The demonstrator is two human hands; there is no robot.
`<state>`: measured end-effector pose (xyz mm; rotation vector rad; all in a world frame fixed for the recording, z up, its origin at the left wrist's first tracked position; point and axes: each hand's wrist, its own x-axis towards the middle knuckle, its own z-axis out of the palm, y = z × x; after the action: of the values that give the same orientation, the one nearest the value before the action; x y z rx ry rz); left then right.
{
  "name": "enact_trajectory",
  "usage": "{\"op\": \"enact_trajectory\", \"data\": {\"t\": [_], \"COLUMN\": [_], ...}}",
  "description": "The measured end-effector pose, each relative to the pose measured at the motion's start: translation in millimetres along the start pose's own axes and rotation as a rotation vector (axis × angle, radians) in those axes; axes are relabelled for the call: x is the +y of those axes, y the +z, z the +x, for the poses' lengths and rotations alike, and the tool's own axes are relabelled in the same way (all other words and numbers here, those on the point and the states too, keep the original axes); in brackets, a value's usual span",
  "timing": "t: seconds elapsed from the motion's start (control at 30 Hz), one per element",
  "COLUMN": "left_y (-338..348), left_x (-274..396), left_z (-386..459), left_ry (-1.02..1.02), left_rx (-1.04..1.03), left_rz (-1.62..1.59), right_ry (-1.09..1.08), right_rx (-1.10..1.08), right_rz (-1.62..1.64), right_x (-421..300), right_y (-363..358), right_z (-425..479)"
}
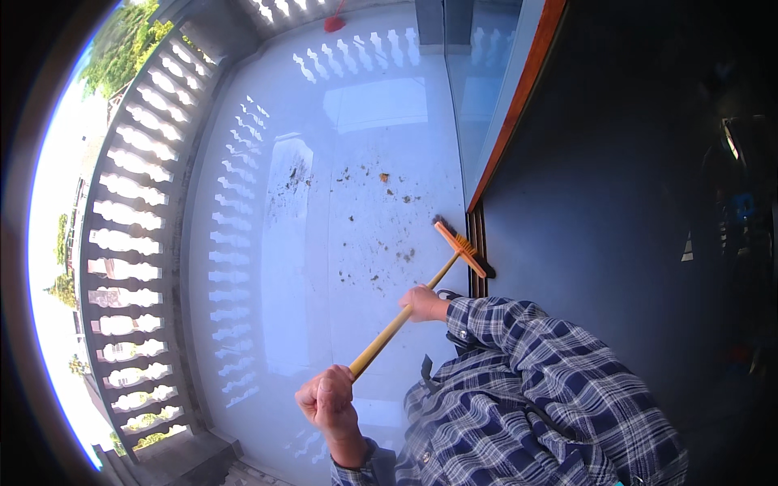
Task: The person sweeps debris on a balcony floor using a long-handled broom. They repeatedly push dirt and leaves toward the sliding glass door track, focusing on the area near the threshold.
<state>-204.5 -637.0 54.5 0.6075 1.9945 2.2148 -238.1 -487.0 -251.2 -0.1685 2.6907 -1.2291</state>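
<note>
A push broom with a yellow handle [382,341] slants up and to the right before me. My left hand [328,398] is closed around the handle's upper end. Further down the shaft, my right hand [422,302] grips it too. The orange broom head [460,249], with dark and yellow bristles, lies across the sliding door's floor track [477,234]. Scattered dirt and debris [406,255] dot the shiny balcony floor [364,328] left of the broom head. A brown dry leaf or scrap [384,177] lies among more bits further out, and a dark smear of dirt [295,176] is to the left.
A balustrade [130,228] with pale balusters runs along the left side. The glass sliding door [486,103] has an orange-brown frame edge [519,103] at the upper right. Beyond it stretches a dark indoor floor [565,225]. A red object [333,23] stands at the far end.
</note>
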Motion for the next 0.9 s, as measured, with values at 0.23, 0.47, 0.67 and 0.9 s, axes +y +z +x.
{"op": "enact_trajectory", "data": {"t": [0.23,0.47,0.67,0.9], "left_y": [62.8,64.8,56.8,56.6], "left_x": [57.9,85.2,67.4,-15.0], "left_z": [17.3,38.1,44.6,43.1], "left_ry": [0.195,0.295,0.226,0.362], "left_rx": [-0.318,-0.823,-0.752,-0.603], "left_rz": [0.239,0.012,0.239,0.285], "right_ry": [-0.219,-0.407,-0.366,-0.226], "right_rx": [0.250,0.222,0.255,0.465], "right_rz": [0.283,0.206,-0.029,-0.234], "right_x": [-37.8,-58.7,-27.3,44.4], "right_y": [-25.1,-95.3,-147.0,-177.1], "right_z": [8.6,28.5,48.3,68.8]}}
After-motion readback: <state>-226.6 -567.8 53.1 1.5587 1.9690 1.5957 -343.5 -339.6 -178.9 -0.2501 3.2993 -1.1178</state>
